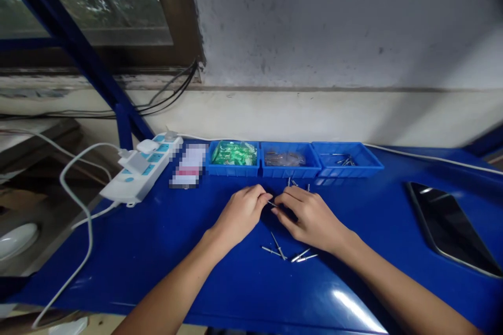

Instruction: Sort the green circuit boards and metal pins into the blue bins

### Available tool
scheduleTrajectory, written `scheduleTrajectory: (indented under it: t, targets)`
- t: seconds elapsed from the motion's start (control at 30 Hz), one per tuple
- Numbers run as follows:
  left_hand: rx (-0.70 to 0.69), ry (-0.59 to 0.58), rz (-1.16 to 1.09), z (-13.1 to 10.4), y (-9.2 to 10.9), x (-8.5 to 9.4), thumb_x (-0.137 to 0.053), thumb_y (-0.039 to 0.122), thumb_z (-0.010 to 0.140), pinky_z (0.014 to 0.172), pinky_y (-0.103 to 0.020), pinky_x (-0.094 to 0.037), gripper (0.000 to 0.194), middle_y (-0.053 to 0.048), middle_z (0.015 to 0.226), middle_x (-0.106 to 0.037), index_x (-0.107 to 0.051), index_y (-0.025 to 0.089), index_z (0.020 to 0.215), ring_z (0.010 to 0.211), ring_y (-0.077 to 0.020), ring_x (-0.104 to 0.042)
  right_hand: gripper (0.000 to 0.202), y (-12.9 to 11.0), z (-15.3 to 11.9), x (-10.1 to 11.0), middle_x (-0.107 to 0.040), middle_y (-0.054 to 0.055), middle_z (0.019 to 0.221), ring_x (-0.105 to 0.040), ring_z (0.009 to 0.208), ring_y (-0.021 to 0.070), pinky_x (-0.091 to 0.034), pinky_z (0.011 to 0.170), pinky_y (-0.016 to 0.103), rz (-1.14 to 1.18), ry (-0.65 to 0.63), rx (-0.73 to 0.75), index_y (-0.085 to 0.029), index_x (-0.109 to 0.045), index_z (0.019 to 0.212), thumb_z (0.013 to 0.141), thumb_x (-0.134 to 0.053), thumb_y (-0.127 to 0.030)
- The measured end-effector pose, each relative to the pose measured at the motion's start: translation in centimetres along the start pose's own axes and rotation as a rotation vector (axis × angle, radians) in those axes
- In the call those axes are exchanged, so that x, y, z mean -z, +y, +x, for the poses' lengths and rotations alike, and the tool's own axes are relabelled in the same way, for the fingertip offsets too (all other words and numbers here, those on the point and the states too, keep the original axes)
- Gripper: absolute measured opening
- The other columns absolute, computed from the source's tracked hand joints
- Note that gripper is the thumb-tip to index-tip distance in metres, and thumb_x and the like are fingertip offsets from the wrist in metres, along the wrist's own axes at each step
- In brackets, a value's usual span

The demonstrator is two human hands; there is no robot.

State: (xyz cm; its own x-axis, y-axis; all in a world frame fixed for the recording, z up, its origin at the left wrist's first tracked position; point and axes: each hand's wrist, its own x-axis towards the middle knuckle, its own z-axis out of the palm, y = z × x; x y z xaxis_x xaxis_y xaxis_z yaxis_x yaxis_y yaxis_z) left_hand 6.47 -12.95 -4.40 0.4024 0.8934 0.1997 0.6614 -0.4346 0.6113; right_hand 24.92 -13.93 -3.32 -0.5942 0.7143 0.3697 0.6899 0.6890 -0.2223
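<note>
Both hands meet over the middle of the blue table. My left hand (244, 213) pinches one end of a thin metal rivet (272, 203). The fingers of my right hand (310, 217) are closed round its other end. Several silver rivets (279, 247) lie loose just below the hands, some crossing each other. A few more rivets (294, 183) show behind my right hand, partly hidden by it. At the back stand three blue bins in a row: one with green packets (234, 154), one with a clear bag of small parts (283, 158), one with a few rivets (346, 160).
A white power strip (143, 170) with plugs and a looping white cable lies at the left, beside a blurred card (189, 166). A black phone (454, 227) lies at the right. The blue table (165, 251) meets a wall behind the bins.
</note>
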Motion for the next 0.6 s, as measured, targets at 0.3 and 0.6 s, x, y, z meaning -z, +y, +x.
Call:
scheduleTrajectory:
  t: [0.3,0.6]
  targets:
    - [-0.063,-0.211,-0.007,-0.5,0.9,1.4,-0.047,0.028,0.089,0.052,-0.023,-0.036,0.017,0.002,0.069,-0.062,-0.062,0.022,0.083,0.059,-0.0128,-0.056,0.024,3.2,-0.4,2.9,-0.055,0.003,0.066,-0.051,0.062,0.0141,-0.039,0.060,0.026,-0.067,0.325,-0.065,-0.018,-0.057,0.074,0.091,-0.042,-0.027]
    - [-0.214,-0.463,0.105,-1.0,0.9,1.2,-0.051,0.015,0.084,0.054,-0.026,-0.035,0.016,0.002,0.085,-0.060,-0.063,0.026,0.082,0.064,-0.0126,-0.058,0.037,10.0,-2.4,4.7,-0.062,0.004,0.068,-0.056,0.057,0.0186,-0.040,0.056,0.030,-0.214,0.541,-0.660,-0.015,-0.055,0.110,0.084,-0.053,-0.041]
